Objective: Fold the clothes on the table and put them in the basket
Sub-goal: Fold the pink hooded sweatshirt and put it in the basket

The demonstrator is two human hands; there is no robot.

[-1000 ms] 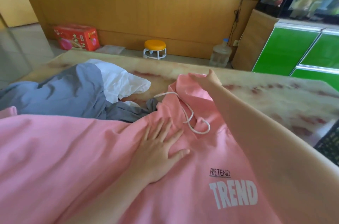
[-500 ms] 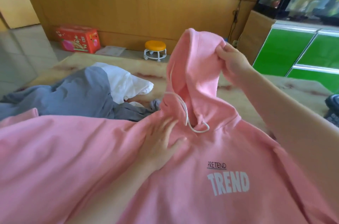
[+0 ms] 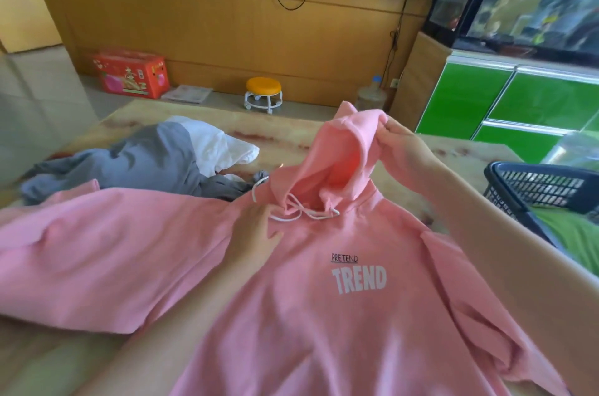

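Note:
A pink hoodie with "TREND" printed on its chest lies front up across the table. My right hand pinches the top edge of its hood and holds it raised above the neckline. My left hand lies flat on the hoodie just left of the white drawstring. A dark plastic basket stands at the table's right edge, and something green shows inside it.
A grey garment and a white garment lie bunched on the table behind the hoodie's left sleeve. Beyond the table, on the floor, are a red box, a small orange stool and a water jug.
My right hand picked the hood up off the table, raised it, then brought it lower and towards me. The left hand stayed pressed near the collar. The view shifted and the basket came into sight.

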